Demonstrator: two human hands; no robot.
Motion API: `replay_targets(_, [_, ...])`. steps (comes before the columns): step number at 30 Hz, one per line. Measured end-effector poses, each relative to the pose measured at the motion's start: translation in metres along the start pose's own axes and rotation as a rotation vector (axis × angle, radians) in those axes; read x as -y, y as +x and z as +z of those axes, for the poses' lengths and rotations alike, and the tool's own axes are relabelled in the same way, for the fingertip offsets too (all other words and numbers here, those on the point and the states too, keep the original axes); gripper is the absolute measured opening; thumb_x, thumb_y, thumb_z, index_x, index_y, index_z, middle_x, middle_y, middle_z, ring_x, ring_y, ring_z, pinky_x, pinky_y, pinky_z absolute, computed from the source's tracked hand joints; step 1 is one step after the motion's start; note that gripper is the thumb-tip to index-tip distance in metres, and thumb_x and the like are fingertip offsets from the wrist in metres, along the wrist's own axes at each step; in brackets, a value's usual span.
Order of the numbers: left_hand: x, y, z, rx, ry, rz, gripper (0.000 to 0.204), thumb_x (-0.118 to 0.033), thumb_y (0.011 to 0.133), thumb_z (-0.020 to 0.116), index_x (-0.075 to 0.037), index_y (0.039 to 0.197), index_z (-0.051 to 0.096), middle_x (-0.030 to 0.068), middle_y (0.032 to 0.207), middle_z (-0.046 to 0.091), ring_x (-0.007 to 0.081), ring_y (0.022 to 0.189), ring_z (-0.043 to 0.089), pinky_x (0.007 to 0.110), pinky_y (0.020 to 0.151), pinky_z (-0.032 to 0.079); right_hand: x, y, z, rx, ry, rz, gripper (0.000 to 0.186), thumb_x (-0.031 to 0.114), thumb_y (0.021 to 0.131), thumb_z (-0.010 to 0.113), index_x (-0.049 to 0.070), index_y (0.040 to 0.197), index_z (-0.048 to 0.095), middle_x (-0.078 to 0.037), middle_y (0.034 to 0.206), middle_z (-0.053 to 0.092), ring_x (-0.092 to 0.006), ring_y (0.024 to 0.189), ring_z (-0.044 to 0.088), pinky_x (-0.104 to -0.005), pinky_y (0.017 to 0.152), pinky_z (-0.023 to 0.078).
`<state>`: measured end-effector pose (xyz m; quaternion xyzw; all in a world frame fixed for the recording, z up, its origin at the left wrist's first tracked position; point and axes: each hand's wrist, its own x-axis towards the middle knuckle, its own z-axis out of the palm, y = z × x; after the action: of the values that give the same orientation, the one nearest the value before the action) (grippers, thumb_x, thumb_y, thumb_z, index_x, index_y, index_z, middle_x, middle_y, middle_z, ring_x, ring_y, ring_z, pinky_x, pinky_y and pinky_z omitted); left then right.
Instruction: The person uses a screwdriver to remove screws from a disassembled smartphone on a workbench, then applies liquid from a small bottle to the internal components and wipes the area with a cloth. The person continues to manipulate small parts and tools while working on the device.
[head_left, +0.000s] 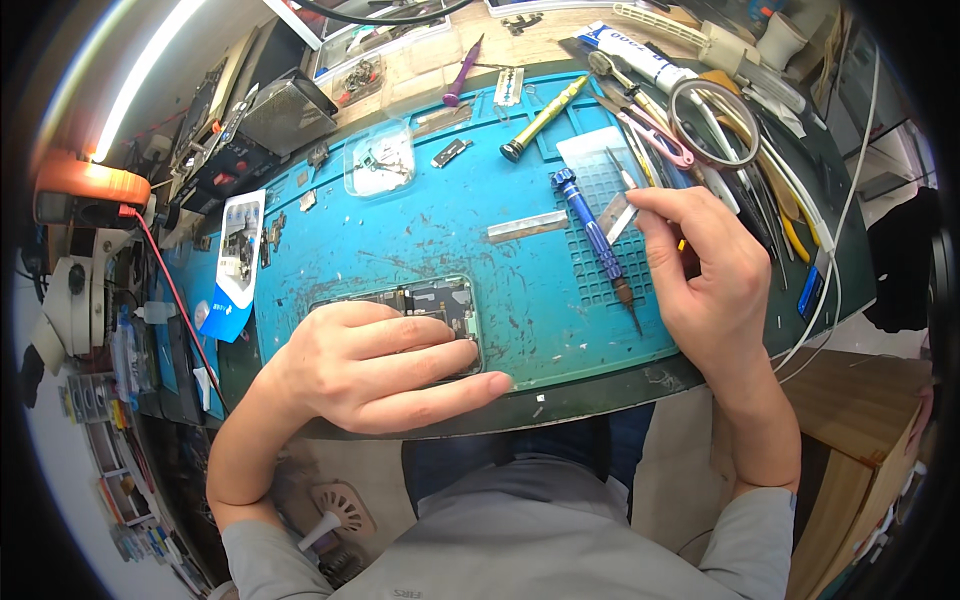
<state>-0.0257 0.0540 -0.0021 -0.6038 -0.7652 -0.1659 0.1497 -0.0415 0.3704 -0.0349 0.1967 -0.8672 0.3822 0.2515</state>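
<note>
An opened phone (pixel 462 300) with its inner parts bared lies at the mat's near edge. Over it stretches my left hand (pixel 385 365), fingers apart, fingertips at the phone's right side; its thumb is hidden. My right hand (pixel 700 265) is closed, thumb and forefinger pinching a slim pale tool (pixel 620 222) whose kind I cannot make out. Just left of that hand, a blue screwdriver (pixel 592 225) lies slanted on the mat. A flat metal strip (pixel 527 226) sits further left, between the two hands.
On the blue mat (pixel 400 240) are a yellow-green screwdriver (pixel 545 118) and a clear tray of small parts (pixel 380 160). A purple screwdriver (pixel 464 70) lies at the back. Tape roll (pixel 715 160), pink-handled scissors (pixel 660 142) and several tools crowd the right. A blue-and-white package (pixel 232 285) lies left.
</note>
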Motion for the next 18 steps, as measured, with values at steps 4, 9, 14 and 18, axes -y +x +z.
replay_targets(4, [0.001, -0.002, 0.002, -0.033, -0.01, 0.001, 0.03, -0.009, 0.093, 0.073, -0.01, 0.123, 0.075, 0.0064, 0.103, 0.082, 0.0193, 0.088, 0.078, 0.025, 0.063, 0.053, 0.001, -0.001, -0.002, -0.006, 0.024, 0.018, 0.015, -0.001, 0.098, 0.074, 0.005, 0.112, 0.077, -0.01, 0.094, 0.074, -0.0223, 0.068, 0.068, -0.0331, 0.059, 0.051])
replay_targets(9, [-0.007, -0.004, 0.004, -0.052, 0.033, -0.016, 0.029, -0.01, 0.093, 0.074, -0.009, 0.122, 0.074, 0.0069, 0.101, 0.081, 0.0206, 0.088, 0.079, 0.026, 0.066, 0.057, -0.012, 0.008, -0.015, -0.174, 0.034, 0.113, 0.02, 0.0, 0.102, 0.07, 0.004, 0.121, 0.077, -0.006, 0.103, 0.075, -0.0131, 0.078, 0.067, -0.0267, 0.061, 0.049])
replay_targets(14, [-0.015, -0.011, 0.004, -0.055, 0.085, -0.04, 0.033, -0.009, 0.094, 0.073, -0.013, 0.127, 0.073, 0.0082, 0.112, 0.081, 0.0215, 0.091, 0.08, 0.027, 0.069, 0.06, -0.012, 0.024, -0.036, -0.062, 0.015, 0.202, 0.022, 0.008, 0.1, 0.076, 0.004, 0.122, 0.077, -0.007, 0.095, 0.074, -0.0133, 0.073, 0.065, -0.0286, 0.062, 0.05])
replay_targets(18, [-0.016, -0.014, 0.0, -0.076, 0.043, -0.067, 0.029, -0.009, 0.097, 0.071, -0.011, 0.126, 0.074, 0.0115, 0.116, 0.082, 0.0237, 0.096, 0.081, 0.029, 0.072, 0.063, 0.024, 0.025, -0.022, 0.323, -0.085, 0.073, 0.041, 0.016, 0.098, 0.08, 0.008, 0.137, 0.07, -0.011, 0.097, 0.073, -0.0258, 0.077, 0.07, -0.0388, 0.067, 0.057])
